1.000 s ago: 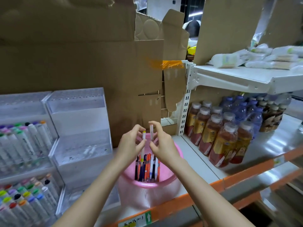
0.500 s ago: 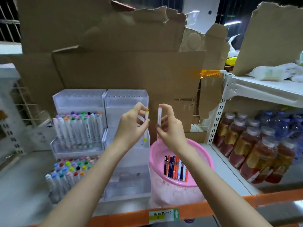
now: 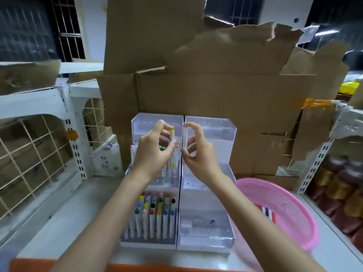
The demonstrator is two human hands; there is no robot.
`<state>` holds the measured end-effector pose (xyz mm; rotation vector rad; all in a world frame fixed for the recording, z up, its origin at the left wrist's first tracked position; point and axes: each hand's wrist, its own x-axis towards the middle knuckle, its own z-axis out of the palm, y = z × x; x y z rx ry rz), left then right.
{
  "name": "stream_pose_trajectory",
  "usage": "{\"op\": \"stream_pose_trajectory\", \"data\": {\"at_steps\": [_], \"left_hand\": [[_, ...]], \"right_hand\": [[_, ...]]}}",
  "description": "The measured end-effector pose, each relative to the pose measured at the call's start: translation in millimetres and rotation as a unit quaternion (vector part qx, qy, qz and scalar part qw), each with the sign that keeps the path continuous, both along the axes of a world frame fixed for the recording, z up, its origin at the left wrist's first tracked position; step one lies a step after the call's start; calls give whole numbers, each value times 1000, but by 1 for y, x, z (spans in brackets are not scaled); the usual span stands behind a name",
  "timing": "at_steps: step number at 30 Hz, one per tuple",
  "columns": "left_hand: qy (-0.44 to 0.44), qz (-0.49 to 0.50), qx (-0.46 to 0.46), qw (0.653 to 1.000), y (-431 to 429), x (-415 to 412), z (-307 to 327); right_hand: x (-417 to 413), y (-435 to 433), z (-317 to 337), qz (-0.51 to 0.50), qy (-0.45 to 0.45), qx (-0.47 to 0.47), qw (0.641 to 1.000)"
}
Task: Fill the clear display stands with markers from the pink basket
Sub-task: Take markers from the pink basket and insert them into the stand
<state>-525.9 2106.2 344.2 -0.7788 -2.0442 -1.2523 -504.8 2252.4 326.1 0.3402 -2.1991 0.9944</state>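
Each hand has one marker up at the stands, so the step in hand looks like placing, not fetching. The left grip pinches a yellow-capped marker upright between thumb and fingertips. Just beside it, the right grip pinches a white marker the same way.

Behind and below the left grip is the left display stand. Its middle tier is partly filled and its lowest tier is packed with coloured caps. Under the right grip, the right display stand looks almost bare. The pink basket sits on the shelf, low to the right of the right grip and well apart from it, with more markers lying inside.

Next, I'd judge, each marker must go down end-first into a free hole. The caps standing under the left grip crowd that descent. Torn cardboard rises behind both grips, and bottles line the shelf far to the right.
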Motion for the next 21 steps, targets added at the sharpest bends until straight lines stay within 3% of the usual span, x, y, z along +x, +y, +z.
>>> {"op": "stream_pose_trajectory", "data": {"at_steps": [7,21], "left_hand": [[-6,-28,-8,1000,-21,-19,-2],[-37,-98,-31,994,-25,-52,-9]], "right_hand": [[-21,-22,-6,3,-2,-15,1000],[-24,-22,-25,-102,27,-55,993]]}}
